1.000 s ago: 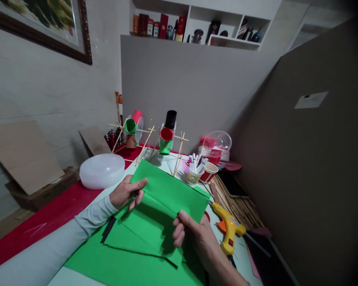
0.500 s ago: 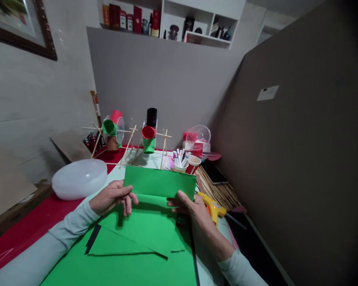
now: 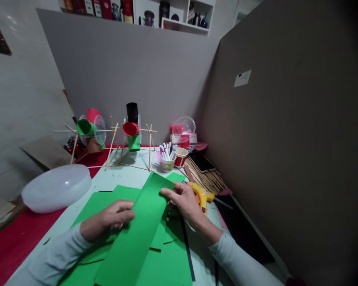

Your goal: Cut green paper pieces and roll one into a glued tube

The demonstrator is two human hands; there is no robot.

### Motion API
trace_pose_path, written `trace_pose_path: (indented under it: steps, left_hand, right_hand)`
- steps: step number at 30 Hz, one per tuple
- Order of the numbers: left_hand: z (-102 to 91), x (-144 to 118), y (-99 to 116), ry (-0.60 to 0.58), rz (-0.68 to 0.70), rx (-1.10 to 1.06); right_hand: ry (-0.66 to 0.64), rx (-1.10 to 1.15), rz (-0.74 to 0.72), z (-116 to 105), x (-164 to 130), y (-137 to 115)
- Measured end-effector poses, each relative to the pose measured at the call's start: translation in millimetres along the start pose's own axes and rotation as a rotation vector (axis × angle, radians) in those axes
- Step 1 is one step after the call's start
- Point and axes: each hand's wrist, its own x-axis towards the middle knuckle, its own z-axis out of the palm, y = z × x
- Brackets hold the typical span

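Glue gun (image 3: 201, 195) right of paper strip (image 3: 137, 234), cups (image 3: 174, 159) behind

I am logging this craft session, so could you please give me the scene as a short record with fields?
Setting: craft table between grey partitions
Left hand: grips the left edge of a long green paper strip
Right hand: pinches the strip's far right edge
Under the strip: more green paper sheets
Beside right hand: yellow glue gun
Farther back: cup of markers, red cup, stick frame with paper tubes
Left side: white bowl, upside down
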Motion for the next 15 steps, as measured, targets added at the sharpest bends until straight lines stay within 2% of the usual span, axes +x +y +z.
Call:
trace_pose_path:
  steps: [2,3,6,11,15]
  left_hand:
    - [25.3,1.0,4.5,0.022,-0.068,-0.038]
    - [35.8,1.4,7.0,0.018,-0.061,-0.066]
    - [54.5,3.5,11.6,0.150,0.024,-0.131]
    - [56.7,11.1,4.5,0.385,0.143,-0.195]
    - [58.8,19.2,-7.9,0.481,0.215,-0.217]
  right_hand:
    - [-0.009,-0.045,-0.027,6.6,-3.7,-0.4]
    - [-0.012,-0.062,-0.041,9.5,-5.4,-1.0]
    - [-0.040,-0.135,-0.073,17.6,-12.7,-2.9]
    - [-0.048,-0.340,-0.114,28.8,-27.9,1.7]
    - [-0.044,-0.458,-0.143,33.9,-29.2,11.0]
